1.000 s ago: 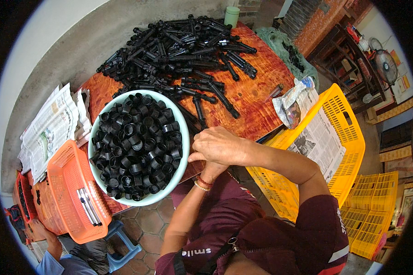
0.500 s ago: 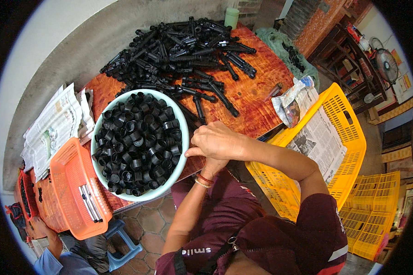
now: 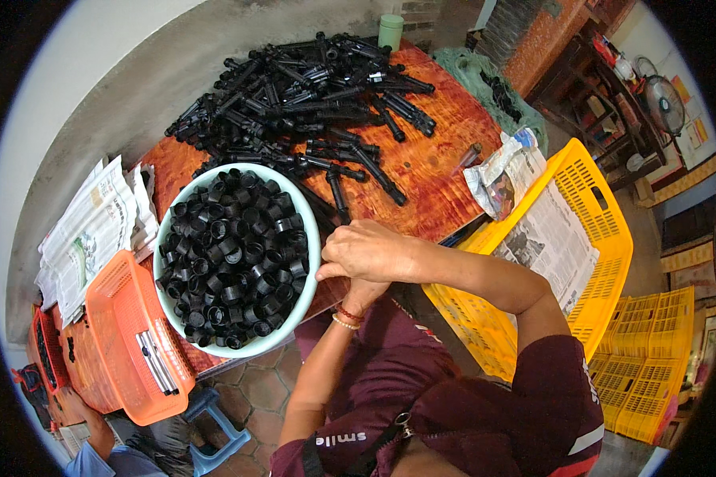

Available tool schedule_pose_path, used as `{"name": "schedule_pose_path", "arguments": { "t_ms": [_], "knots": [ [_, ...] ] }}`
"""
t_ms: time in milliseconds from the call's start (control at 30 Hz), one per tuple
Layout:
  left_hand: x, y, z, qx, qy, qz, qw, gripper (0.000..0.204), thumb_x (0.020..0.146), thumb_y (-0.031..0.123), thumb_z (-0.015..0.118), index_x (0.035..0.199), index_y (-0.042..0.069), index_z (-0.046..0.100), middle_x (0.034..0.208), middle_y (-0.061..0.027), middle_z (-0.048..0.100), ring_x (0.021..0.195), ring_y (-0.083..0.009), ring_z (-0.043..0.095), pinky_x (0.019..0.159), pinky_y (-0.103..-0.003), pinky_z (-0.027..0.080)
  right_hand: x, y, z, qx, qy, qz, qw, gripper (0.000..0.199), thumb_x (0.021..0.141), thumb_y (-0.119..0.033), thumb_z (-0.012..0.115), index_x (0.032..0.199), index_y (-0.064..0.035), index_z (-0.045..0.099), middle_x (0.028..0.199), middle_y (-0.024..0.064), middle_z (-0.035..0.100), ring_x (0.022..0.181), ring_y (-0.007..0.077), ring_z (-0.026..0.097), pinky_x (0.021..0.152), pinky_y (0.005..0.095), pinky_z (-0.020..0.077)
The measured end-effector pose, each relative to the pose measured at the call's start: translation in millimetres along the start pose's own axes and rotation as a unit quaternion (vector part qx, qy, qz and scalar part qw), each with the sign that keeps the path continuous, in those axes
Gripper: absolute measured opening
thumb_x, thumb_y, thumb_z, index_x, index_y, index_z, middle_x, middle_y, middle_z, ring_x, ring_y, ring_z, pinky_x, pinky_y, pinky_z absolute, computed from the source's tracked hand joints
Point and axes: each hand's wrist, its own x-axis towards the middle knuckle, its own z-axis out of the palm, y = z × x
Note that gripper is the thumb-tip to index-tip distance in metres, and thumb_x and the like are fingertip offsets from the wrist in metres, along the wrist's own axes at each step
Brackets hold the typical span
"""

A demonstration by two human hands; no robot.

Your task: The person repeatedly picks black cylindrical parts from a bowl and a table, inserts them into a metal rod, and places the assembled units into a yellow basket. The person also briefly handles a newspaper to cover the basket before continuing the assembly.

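My right hand point(image 3: 367, 250) is closed and crosses over my left hand point(image 3: 364, 292), at the right rim of a pale mint bowl point(image 3: 313, 274). Its thumb points left, close to the rim. The fingers of my left hand are hidden beneath it; a red band and a beaded bracelet circle that wrist. Whatever the hands hold, if anything, cannot be made out. Short black plastic caps point(image 3: 235, 254) heap up inside the bowl. Behind it, a large pile of black plastic tube-like parts point(image 3: 294, 95) covers the back of the reddish wooden table point(image 3: 441, 179).
To the left stand an orange basket point(image 3: 119, 298) with silver-and-black sticks and folded newspapers point(image 3: 95, 222). A yellow crate point(image 3: 593, 230) lined with newspaper sits right, beside a crumpled paper bundle point(image 3: 505, 171). At lower left, another person's arm point(image 3: 95, 429) shows near a blue stool point(image 3: 219, 433).
The view has shifted slightly, so the table and its things sit a little farther left. Both hands stay pressed together beside the bowl, in nearly the same pose.
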Motion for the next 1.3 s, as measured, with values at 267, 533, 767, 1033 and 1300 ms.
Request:
{"name": "schedule_pose_path", "arguments": {
  "t_ms": [267, 533, 767, 1033, 1300],
  "knots": [
    [-5.4, -14.5, 13.5, -0.009, -0.006, -0.006, 1.000, 0.026, 0.088, 0.011, 0.061, 0.114, 0.004, 0.055, 0.107, -0.0055, 0.056, 0.103, -0.0175, 0.056, 0.082, -0.031, 0.049, -2.3, -3.9, 3.3, -0.040, 0.054, 0.023, 0.998, 0.038, 0.084, -0.036, 0.064, 0.072, -0.0002, 0.067, 0.069, 0.0186, 0.064, 0.066, 0.0373, 0.065, 0.057, 0.0447, 0.0523],
    [-4.6, -23.9, 25.1, -0.018, 0.000, -0.016, 1.000, 0.027, 0.089, 0.011, 0.060, 0.114, 0.005, 0.055, 0.108, -0.0050, 0.055, 0.104, -0.0170, 0.055, 0.082, -0.031, 0.049, -0.4, -2.9, 10.4, -0.055, 0.093, 0.049, 0.993, 0.028, 0.082, -0.027, 0.067, 0.074, -0.0010, 0.071, 0.068, 0.0196, 0.065, 0.067, 0.0357, 0.067, 0.059, 0.0435, 0.0542],
    [11.5, 10.5, 27.0, -0.019, 0.085, 0.044, 0.995, 0.019, 0.088, 0.012, 0.062, 0.105, 0.004, 0.058, 0.098, -0.0044, 0.056, 0.095, -0.0137, 0.056, 0.076, -0.029, 0.048, 3.1, -9.0, -9.6, 0.076, 0.072, 0.124, 0.987, 0.046, 0.092, -0.041, 0.055, 0.077, -0.0006, 0.071, 0.066, 0.0147, 0.066, 0.066, 0.0243, 0.068, 0.063, 0.0371, 0.0532],
    [20.8, 66.8, 17.0, 0.104, 0.081, 0.031, 0.991, 0.029, 0.082, 0.013, 0.070, 0.065, 0.000, 0.050, 0.054, -0.0044, 0.042, 0.053, -0.0079, 0.037, 0.047, -0.030, 0.037, -67.7, 63.8, -28.7, 0.337, 0.319, 0.215, 0.859, 0.054, 0.100, -0.048, 0.038, 0.101, -0.0048, 0.070, 0.084, 0.0053, 0.069, 0.081, 0.0147, 0.065, 0.076, 0.0313, 0.0496],
    [4.2, 41.1, 5.5, 0.086, 0.032, -0.059, 0.994, 0.035, 0.085, 0.023, 0.070, 0.069, 0.003, 0.047, 0.060, 0.0006, 0.041, 0.059, -0.0087, 0.035, 0.051, -0.032, 0.036, -155.4, 146.2, -51.8, 0.233, 0.378, 0.287, 0.849, 0.033, 0.097, -0.029, 0.053, 0.096, 0.0001, 0.068, 0.082, 0.0032, 0.065, 0.074, 0.0119, 0.060, 0.070, 0.0277, 0.0485]
  ]
}}
